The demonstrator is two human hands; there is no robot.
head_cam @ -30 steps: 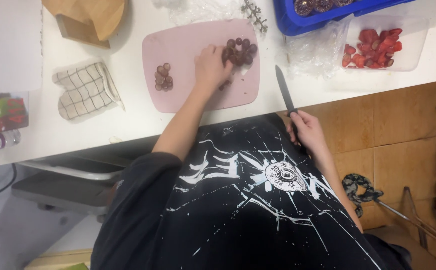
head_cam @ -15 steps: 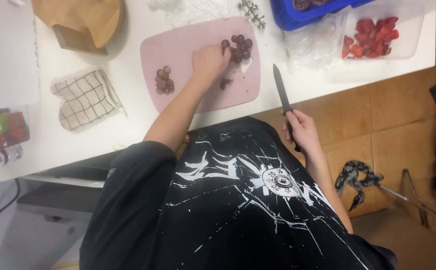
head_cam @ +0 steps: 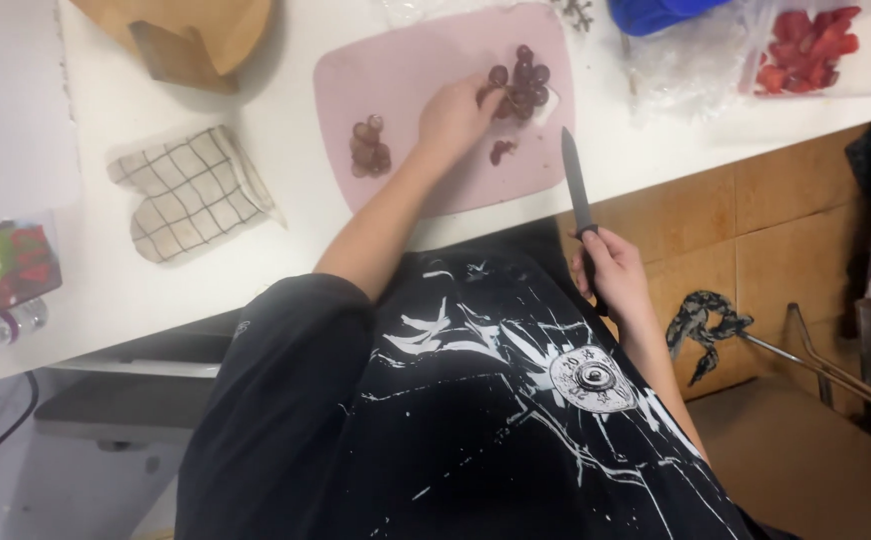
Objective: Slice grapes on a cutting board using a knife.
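A pink cutting board [head_cam: 426,70] lies on the white counter. A pile of dark red grapes [head_cam: 524,80] rests at its right side, and a smaller heap of grapes [head_cam: 370,148] sits at its left. My left hand [head_cam: 453,112] reaches over the board with its fingertips on the right-hand pile. A cut piece of grape [head_cam: 501,151] lies just below the hand. My right hand [head_cam: 611,268] is off the counter's edge, gripping a black knife [head_cam: 577,185] whose blade points up toward the board.
A checked oven mitt [head_cam: 188,192] lies left of the board. A brown paper bag [head_cam: 191,35] is at the back left, a blue container [head_cam: 656,12] and a clear tub of cut strawberries [head_cam: 818,45] at the back right. A fruit package [head_cam: 1,265] sits far left.
The view has shifted a little toward the counter. My left hand stays on the right grape pile, and my right hand keeps the knife held off the counter edge.
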